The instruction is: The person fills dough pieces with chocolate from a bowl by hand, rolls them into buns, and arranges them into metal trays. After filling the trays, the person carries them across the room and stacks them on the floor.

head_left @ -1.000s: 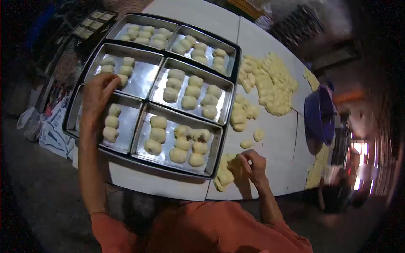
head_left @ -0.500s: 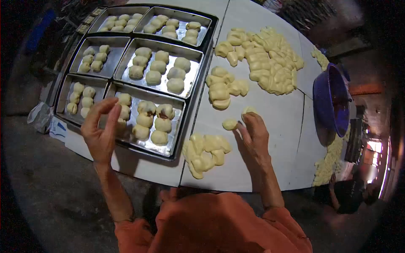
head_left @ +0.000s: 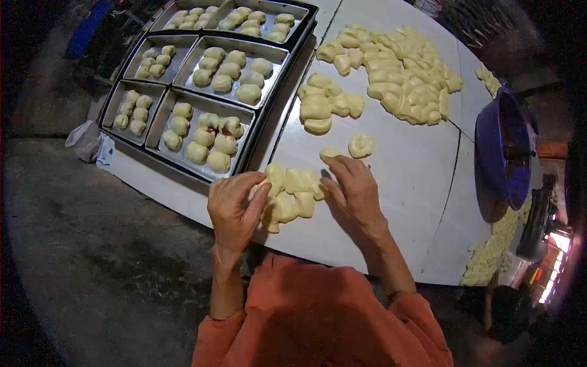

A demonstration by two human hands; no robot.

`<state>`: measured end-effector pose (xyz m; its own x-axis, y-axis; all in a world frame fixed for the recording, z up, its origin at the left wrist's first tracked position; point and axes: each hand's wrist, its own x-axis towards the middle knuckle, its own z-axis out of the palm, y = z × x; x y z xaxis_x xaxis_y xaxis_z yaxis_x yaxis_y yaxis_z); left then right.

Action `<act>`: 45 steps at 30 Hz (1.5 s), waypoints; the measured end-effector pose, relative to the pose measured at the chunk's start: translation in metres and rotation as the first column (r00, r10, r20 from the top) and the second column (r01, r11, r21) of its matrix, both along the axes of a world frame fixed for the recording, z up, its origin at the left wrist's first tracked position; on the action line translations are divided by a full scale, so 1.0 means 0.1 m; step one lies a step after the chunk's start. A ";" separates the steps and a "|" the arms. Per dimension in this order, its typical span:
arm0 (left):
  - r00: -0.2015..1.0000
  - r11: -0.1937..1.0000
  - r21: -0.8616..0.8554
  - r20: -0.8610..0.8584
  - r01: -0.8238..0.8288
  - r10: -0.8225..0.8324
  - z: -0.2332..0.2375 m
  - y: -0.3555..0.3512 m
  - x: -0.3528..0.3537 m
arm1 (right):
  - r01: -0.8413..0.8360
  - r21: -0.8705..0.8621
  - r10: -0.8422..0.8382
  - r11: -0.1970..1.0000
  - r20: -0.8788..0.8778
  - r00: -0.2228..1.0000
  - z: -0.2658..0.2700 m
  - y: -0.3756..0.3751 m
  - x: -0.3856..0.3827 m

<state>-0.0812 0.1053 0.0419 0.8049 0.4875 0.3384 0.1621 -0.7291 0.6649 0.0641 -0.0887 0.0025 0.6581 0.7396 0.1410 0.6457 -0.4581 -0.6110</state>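
Observation:
My left hand (head_left: pixel 235 205) is at the left edge of a small cluster of pale yellow dough pieces (head_left: pixel 299 180), thumb and forefinger closed around dough at its end. My right hand (head_left: pixel 358 186) hovers at the cluster's right side with thumb and fingers apart. Its thumb tip is right by the cluster, and its forefinger reaches to a single dough piece (head_left: pixel 331 152), partly covered by the fingers. Just beyond lies a flattened round of dough (head_left: pixel 361 146) with a dimpled middle.
Metal baking pans (head_left: pixel 239 112) with rows of filled dough balls stand on a dark tray at left. Farther back lie a medium dough cluster (head_left: pixel 324 104) and a large one (head_left: pixel 406 76). A purple basin (head_left: pixel 498 150) stands at the right edge of the white table (head_left: pixel 409 202).
My left hand has moved right, from above the pans to the small dough cluster. The dough round has left my right fingers and lies on the table. The view has shifted.

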 end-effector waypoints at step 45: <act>0.968 0.192 -0.972 0.085 0.133 -0.235 -0.53 -1.03 0.46 | 0.511 0.229 -0.139 0.829 -0.800 0.584 0.27 -0.50 -0.34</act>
